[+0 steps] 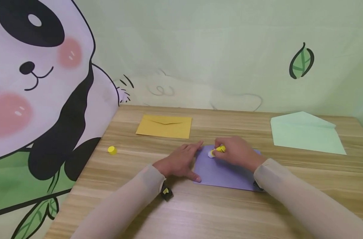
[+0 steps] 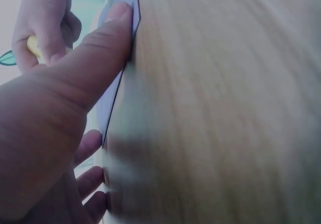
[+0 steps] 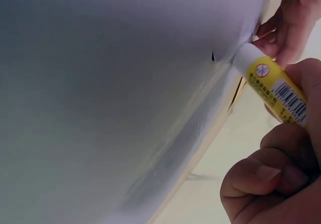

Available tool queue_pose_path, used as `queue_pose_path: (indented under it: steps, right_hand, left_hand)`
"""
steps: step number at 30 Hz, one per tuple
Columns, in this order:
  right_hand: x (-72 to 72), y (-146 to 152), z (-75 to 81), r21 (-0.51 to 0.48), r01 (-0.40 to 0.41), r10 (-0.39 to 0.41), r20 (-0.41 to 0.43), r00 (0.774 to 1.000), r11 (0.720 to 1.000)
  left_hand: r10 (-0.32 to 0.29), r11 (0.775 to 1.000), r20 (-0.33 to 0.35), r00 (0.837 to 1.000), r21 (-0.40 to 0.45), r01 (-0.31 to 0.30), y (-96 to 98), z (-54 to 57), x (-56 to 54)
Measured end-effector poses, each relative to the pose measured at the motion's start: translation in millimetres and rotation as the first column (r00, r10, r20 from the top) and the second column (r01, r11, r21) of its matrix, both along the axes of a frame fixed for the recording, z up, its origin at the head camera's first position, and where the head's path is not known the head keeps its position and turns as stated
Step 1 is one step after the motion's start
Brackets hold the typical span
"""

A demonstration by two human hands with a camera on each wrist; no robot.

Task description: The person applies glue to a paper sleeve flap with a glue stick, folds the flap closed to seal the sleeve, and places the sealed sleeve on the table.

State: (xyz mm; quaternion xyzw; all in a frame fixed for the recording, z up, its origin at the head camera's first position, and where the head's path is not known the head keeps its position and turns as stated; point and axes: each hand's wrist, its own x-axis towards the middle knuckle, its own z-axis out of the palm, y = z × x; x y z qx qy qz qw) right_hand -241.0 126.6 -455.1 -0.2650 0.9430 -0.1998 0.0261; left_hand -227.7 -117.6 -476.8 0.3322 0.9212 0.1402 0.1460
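Observation:
A purple envelope [image 1: 226, 176] lies on the wooden table in front of me. My right hand [image 1: 236, 151] grips a yellow glue stick [image 3: 273, 86], its white end tilted down against the envelope near the far left corner. In the right wrist view a shiny streak runs along the envelope's edge behind that end. My left hand [image 1: 181, 161] rests at the envelope's left side with fingers spread. Its thumb [image 2: 108, 35] presses on the near left corner, and the other fingertips touch the table by the far left corner.
A yellow cap [image 1: 112, 150] sits on the table at the left. The closed yellow-orange envelope [image 1: 164, 127] lies farther back, left of centre. At the back right is a pale green envelope [image 1: 308, 134] with its flap up. Behind the table rises a panda-printed backdrop [image 1: 199, 59].

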Motion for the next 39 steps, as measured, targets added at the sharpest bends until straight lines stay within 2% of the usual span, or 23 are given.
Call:
queue_pose_path:
  steps: [13,18,23,29,39]
  right_hand:
    - [12.2,37,3.3,0.011,0.064,-0.064,0.027,0.998,0.998]
    - [17.8,54,5.3,0.015,0.092,-0.093,0.051,0.994,0.996]
    - [23.3,71,8.4,0.052,0.134,-0.137,0.073,0.988,0.99]
    - [29.2,91,10.0,0.083,0.157,-0.163,0.061,0.985,0.984]
    - [32.1,121,10.7,0.113,0.225,-0.236,0.107,0.966,0.968]
  left_hand:
    - [-0.011,1.0,-0.014,1.0,0.01,0.011,-1.7,-1.7,1.9]
    - [0.0,1.0,0.005,1.0,0.01,0.0,-0.9,1.3,4.0]
    - [0.006,1.0,0.015,1.0,0.005,-0.006,0.8,3.0,5.3]
    - [-0.001,1.0,0.01,1.0,-0.004,0.001,1.6,3.3,5.3]
    - [0.0,1.0,0.006,1.0,-0.003,0.0,0.4,4.5,3.6]
